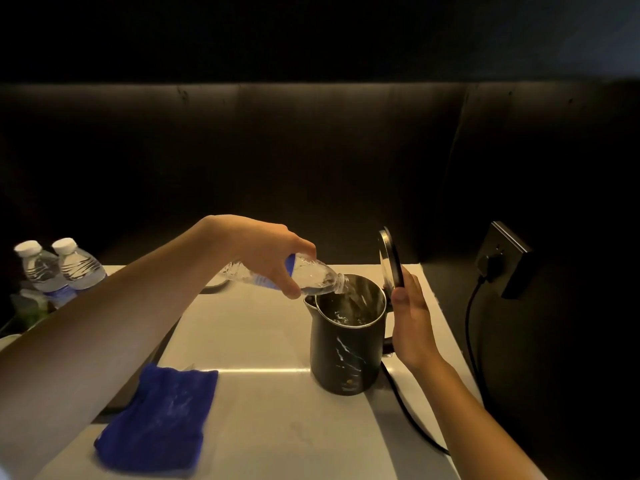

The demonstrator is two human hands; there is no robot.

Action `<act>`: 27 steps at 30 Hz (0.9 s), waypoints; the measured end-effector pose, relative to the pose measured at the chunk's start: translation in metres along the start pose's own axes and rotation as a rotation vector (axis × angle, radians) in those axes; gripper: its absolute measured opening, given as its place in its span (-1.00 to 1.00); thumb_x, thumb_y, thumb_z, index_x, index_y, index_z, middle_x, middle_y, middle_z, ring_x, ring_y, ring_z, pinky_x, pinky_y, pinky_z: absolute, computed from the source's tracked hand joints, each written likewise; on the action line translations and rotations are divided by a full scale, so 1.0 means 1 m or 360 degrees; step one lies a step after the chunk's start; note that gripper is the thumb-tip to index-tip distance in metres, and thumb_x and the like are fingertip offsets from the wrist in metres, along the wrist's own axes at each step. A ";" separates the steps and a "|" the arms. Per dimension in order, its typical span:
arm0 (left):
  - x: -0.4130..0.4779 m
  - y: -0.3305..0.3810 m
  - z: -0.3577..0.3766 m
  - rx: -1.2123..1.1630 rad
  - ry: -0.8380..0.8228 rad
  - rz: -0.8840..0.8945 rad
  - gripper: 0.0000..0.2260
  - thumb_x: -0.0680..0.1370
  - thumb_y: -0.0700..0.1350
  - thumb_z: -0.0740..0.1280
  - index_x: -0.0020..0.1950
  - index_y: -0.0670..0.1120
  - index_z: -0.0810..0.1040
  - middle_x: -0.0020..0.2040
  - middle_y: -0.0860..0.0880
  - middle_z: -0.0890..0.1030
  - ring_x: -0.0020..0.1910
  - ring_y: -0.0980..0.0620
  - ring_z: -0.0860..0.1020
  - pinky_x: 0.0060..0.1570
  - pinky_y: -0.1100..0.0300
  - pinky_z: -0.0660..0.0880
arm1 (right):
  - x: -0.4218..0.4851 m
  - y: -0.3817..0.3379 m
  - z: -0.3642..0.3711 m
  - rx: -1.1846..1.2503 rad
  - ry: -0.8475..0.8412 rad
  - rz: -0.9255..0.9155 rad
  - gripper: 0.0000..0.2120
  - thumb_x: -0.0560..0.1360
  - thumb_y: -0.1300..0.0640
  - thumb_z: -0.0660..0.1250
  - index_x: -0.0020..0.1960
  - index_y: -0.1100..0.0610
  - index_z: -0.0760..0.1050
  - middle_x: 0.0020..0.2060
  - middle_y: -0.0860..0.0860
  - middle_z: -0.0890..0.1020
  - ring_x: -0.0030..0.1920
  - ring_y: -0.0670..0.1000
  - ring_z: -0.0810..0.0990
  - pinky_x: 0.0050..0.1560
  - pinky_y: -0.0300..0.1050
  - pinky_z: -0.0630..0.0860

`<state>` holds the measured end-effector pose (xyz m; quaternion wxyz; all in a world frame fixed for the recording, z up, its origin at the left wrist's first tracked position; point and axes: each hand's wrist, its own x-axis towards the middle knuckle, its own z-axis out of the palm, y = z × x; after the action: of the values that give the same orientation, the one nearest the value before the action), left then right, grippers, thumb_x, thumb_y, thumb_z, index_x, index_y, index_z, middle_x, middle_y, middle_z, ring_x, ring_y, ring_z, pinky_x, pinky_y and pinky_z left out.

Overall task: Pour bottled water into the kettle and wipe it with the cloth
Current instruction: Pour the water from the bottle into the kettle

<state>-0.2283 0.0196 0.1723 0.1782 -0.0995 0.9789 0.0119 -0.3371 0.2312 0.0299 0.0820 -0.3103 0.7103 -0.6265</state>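
Clear crinkled plastic bottle (311, 277), kettle (348, 344) matt black outside, shiny metal inside, fuzzy blue cloth (159, 420)

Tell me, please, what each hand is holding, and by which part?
The left hand has its grip around the middle of the tilted bottle. The right hand holds the kettle at its handle side, thumb by the open lid.

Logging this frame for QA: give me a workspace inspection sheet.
Surface: pale countertop, dimly lit.
Job's things: tilted bottle, mouth over open kettle; lid up; blue cloth lying front left.
Clutter: two capped bottles far left.
Hands: left hand grips bottle; right hand at kettle's handle side, by the lid.
Cables: black cord from kettle base; plug in wall socket.
Surroundings: dark wall.
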 end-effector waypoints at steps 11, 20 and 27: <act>0.002 0.004 -0.008 0.0023 -0.0088 -0.0075 -0.33 0.36 0.27 0.47 0.41 0.17 0.34 -0.11 0.17 0.44 -0.15 0.05 0.52 -0.01 0.06 0.63 | 0.001 0.004 0.001 0.0002 0.0024 -0.0006 -0.46 0.35 -0.56 -0.04 0.26 -0.43 0.23 0.23 -0.25 0.43 0.29 -0.05 0.41 0.22 -0.13 0.34; 0.005 0.017 -0.018 0.0048 -0.0150 -0.0129 -0.29 0.37 0.25 0.48 0.45 0.16 0.32 -0.16 0.20 0.39 -0.21 0.03 0.49 -0.08 0.09 0.59 | -0.001 0.001 0.001 0.0009 0.0036 -0.0001 -0.48 0.33 -0.59 -0.05 0.22 -0.47 0.22 0.21 -0.30 0.42 0.24 -0.17 0.42 0.20 -0.20 0.32; 0.007 0.025 -0.021 0.0084 -0.0208 -0.0110 -0.34 0.38 0.23 0.49 0.42 0.16 0.37 -0.15 0.21 0.42 -0.13 0.02 0.52 -0.05 0.11 0.57 | -0.001 0.001 0.001 -0.0020 0.0035 -0.0001 -0.48 0.31 -0.61 -0.06 0.22 -0.52 0.16 0.20 -0.35 0.38 0.27 -0.07 0.40 0.22 -0.15 0.31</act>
<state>-0.2470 0.0416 0.1896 0.2446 -0.1275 0.9611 -0.0138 -0.3357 0.2310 0.0284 0.0719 -0.3041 0.7149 -0.6256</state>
